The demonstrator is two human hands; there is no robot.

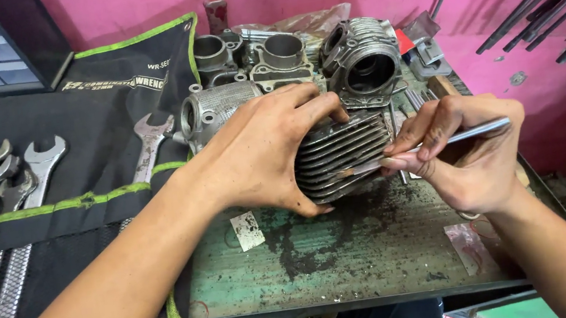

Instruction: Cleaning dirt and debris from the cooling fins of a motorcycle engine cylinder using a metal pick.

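A finned grey metal engine cylinder (344, 154) stands on the worn green bench top (354, 259). My left hand (260, 151) wraps over its top and near side, gripping it. My right hand (464, 153) pinches a thin silver tool (472, 132) like a pen. The tool's flat tip lies against the lower fins on the cylinder's right side.
More cylinders and engine castings (361, 61) crowd the back of the bench. A black tool roll with green trim (49, 211) holds several open-end spanners (26, 171) on the left. A red-capped bottle (215, 7) stands by the pink wall. Long rods (546, 0) lean at right.
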